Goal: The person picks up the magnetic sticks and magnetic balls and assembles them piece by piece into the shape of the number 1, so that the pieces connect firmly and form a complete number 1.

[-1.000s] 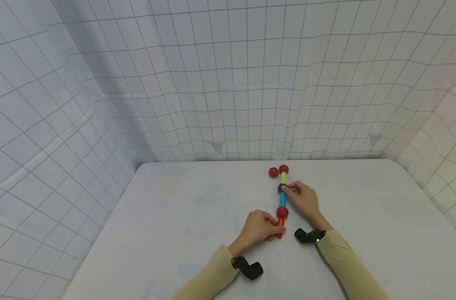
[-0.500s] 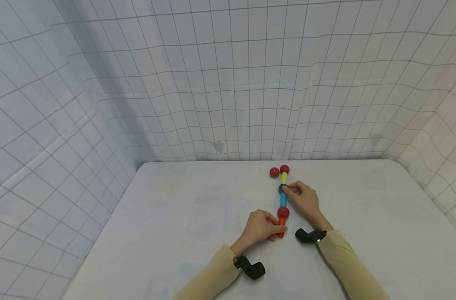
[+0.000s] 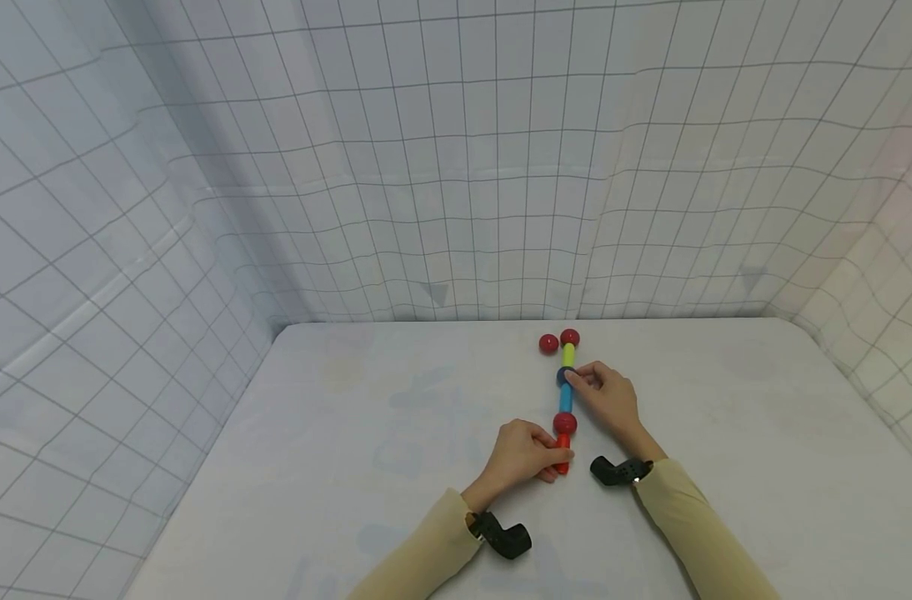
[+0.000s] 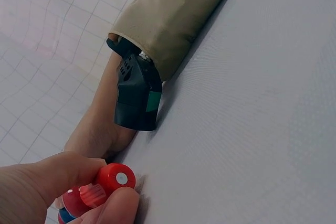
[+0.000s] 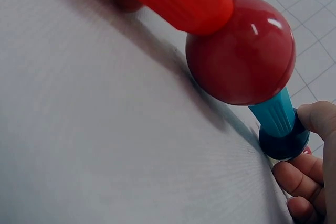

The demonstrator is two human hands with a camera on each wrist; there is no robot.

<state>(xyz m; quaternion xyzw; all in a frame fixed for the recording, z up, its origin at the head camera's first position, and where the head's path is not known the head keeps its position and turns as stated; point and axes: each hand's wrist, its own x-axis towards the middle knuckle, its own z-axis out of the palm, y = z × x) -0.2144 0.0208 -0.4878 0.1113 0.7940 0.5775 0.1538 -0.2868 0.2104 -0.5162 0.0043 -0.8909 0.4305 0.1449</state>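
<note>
Toy rods and balls form a joined row on the white table. From the near end come a red rod (image 3: pixel 563 467), a dark red ball (image 3: pixel 564 423), a light blue rod (image 3: pixel 566 398), a dark blue ball (image 3: pixel 564 377), a yellow-green rod (image 3: pixel 568 356) and another dark red ball (image 3: pixel 570 337). My left hand (image 3: pixel 522 452) pinches the red rod; its round end (image 4: pixel 122 178) with a pale centre faces the left wrist camera. Between thumb and fingers, my right hand (image 3: pixel 608 402) holds the dark blue ball (image 5: pixel 278 145), partly covering it.
A loose dark red ball (image 3: pixel 548 344) lies left of the row's far end. Behind the table's back edge hangs a white curtain (image 3: pixel 456 208) with dark grid lines, which also runs along both sides. Each wrist wears a black camera (image 3: pixel 507 540).
Both hands keep their grips and stay in nearly the same place. The row of rods and balls shifts only very slightly.
</note>
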